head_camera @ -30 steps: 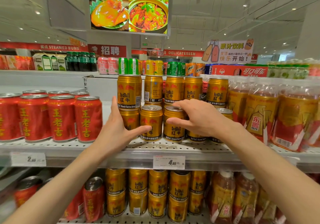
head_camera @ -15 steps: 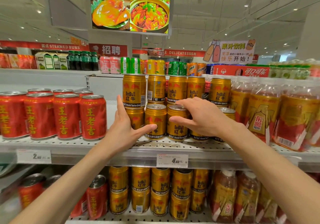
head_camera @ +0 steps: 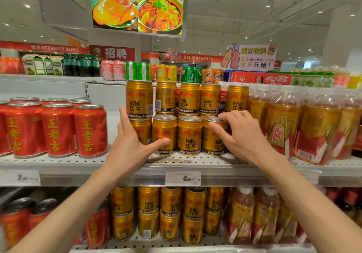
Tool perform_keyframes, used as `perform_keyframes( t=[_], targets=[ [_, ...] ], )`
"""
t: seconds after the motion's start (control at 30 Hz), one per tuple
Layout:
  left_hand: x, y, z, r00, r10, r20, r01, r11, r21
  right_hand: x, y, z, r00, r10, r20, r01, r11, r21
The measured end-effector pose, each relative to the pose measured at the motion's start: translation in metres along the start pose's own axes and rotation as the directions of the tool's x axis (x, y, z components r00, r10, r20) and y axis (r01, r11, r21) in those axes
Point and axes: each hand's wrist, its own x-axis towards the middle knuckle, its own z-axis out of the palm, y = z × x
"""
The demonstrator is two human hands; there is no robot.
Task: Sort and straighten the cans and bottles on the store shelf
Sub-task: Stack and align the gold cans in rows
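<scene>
Fingers (head_camera: 225,116) hide gold can's (head_camera: 213,137) rim.

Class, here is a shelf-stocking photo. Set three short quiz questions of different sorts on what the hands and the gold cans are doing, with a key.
1. True or false: the right hand grips the rightmost gold can of the front row from above.
2. Multiple choice: the left hand is A) lifting a red can, B) spread open against the left side of the gold cans, C) holding the price tag.
3. Fill in: to the left of the gold cans, apart from them on the same shelf, stands a group of ____ cans.

Key: 1 true; 2 B; 3 red.
</scene>
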Motion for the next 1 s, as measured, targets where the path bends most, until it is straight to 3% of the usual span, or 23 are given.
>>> perform_keyframes(
  t=[0.27,0.5,0.7,0.83,0.9,1.0],
  targets=[
    [-0.002,-0.004,-0.002,1.0,0.018,-0.01,-0.018,1.0,-0.015,-0.008,-0.002,0.009,0.995,0.025,-0.093,-0.02,0.998,0.052],
    [-0.037,-0.017,-0.012,0.974,0.197,-0.109,-0.205,0.976,-0.072,-0.053,-0.013,0.013,0.983,0.079,-0.168,-0.046,0.98,0.193],
    [-0.084,-0.027,-0.019,0.955,0.287,-0.081,-0.297,0.936,-0.187,-0.116,-0.043,0.01,0.976,0.196,-0.096,-0.145,0.911,0.387],
    [-0.112,-0.043,-0.014,0.98,0.198,0.027,-0.176,0.917,-0.359,-0.163,-0.062,0.02,0.947,0.306,-0.095,-0.208,0.812,0.546],
    [-0.122,-0.054,-0.005,0.985,0.131,0.116,-0.072,0.907,-0.415,-0.185,-0.066,0.031,0.913,0.406,0.037,-0.331,0.685,0.65],
    [-0.134,-0.068,0.011,0.978,0.033,0.206,0.063,0.893,-0.445,-0.212,-0.058,0.051,0.839,0.492,0.232,-0.504,0.543,0.672]
  ],
)
